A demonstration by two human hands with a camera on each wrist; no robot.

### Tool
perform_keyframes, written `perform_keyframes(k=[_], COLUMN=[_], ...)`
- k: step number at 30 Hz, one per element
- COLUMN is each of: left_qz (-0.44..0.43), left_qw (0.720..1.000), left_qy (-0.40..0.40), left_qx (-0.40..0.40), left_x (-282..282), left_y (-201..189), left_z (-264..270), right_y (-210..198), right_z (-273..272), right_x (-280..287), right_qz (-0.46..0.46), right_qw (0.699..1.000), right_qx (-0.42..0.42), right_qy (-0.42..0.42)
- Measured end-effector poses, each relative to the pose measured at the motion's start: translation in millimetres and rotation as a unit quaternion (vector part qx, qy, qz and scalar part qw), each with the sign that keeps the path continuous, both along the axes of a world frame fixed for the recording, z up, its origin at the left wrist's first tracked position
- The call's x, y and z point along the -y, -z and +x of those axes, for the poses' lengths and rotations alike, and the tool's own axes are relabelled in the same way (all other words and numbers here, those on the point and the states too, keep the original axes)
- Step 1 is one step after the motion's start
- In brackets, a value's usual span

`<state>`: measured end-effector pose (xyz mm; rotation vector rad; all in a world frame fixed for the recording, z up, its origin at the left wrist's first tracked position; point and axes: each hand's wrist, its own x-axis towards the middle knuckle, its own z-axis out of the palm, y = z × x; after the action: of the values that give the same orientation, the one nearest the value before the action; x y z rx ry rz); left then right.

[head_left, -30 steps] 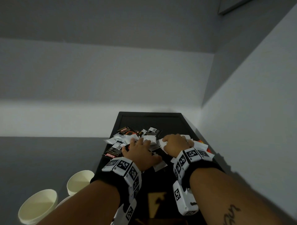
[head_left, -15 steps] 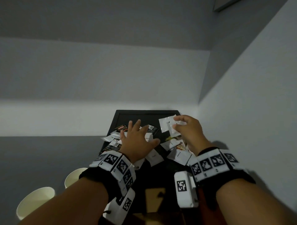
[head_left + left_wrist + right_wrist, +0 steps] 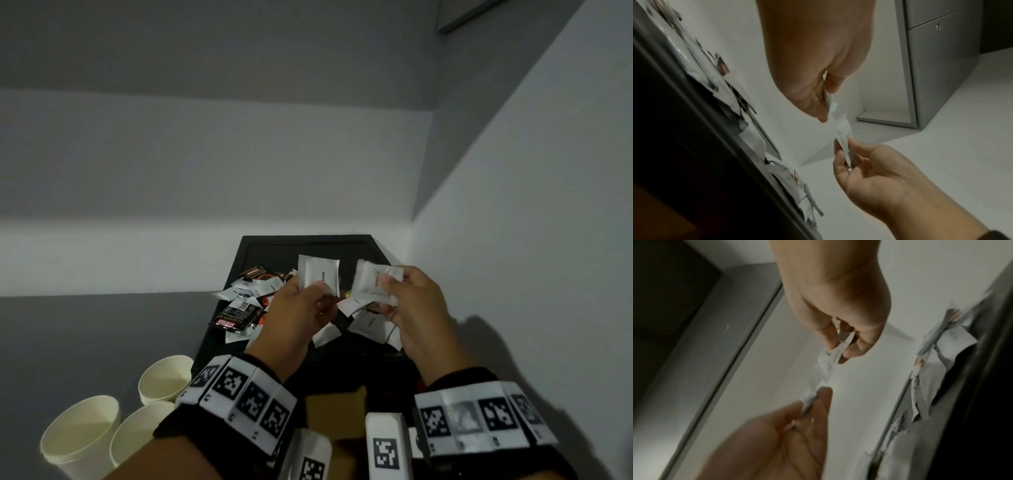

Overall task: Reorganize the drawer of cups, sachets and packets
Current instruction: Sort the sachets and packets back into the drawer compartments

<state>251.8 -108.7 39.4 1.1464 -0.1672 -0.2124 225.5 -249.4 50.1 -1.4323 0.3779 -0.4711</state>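
Observation:
A black drawer (image 3: 251,245) holds a loose pile of white sachets (image 3: 368,322) and dark packets (image 3: 236,317). Above the pile my left hand (image 3: 317,294) pinches one white sachet (image 3: 318,278) upright between thumb and fingers. Close beside it on the right, my right hand (image 3: 387,291) pinches a small bunch of white sachets (image 3: 373,283). In the left wrist view the left hand (image 3: 825,107) and right hand (image 3: 842,152) hold their sachets edge to edge. The right wrist view shows the same: right hand (image 3: 838,352) above, left hand (image 3: 813,400) below.
Three white paper cups (image 3: 166,378) (image 3: 80,435) (image 3: 138,433) stand on the grey floor left of the drawer. A brown cardboard piece (image 3: 335,411) lies at the drawer's near end. A white wall runs close along the right. A grey cabinet (image 3: 941,65) stands behind.
My left hand, flat on the pile before, has lifted with one white sachet. The right hand, which had picked up sachets half a second ago, now holds them beside the left's.

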Motion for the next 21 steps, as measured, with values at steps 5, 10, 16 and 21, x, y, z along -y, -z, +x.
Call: perform_keyframes(k=[5, 10, 16, 21], left_qz=[-0.006, -0.007, -0.04, -0.064], left_qw=[0.999, 0.999, 0.998, 0.997], left_qy=[0.032, 0.053, 0.045, 0.034], left_qx=[-0.018, -0.009, -0.013, -0.018], left_x=[-8.1, -8.4, -17.0, -18.7], left_y=[7.2, 8.8, 13.6, 14.4], left_z=[-7.4, -19.6, -21.0, -24.2], right_y=[-10.2, -10.4, -3.0, 0.5], right_z=[-8.4, -6.9, -3.4, -2.9], right_x=[-10.4, -31.8, -37.1, -38.4], right_qz=[0.043, -0.067, -0.245, -0.349], right_qw=[0.998, 0.994, 0.967, 0.93], right_qx=[0.022, -0.041, -0.062, -0.085], right_qy=[-0.043, -0.081, -0.044, -0.08])
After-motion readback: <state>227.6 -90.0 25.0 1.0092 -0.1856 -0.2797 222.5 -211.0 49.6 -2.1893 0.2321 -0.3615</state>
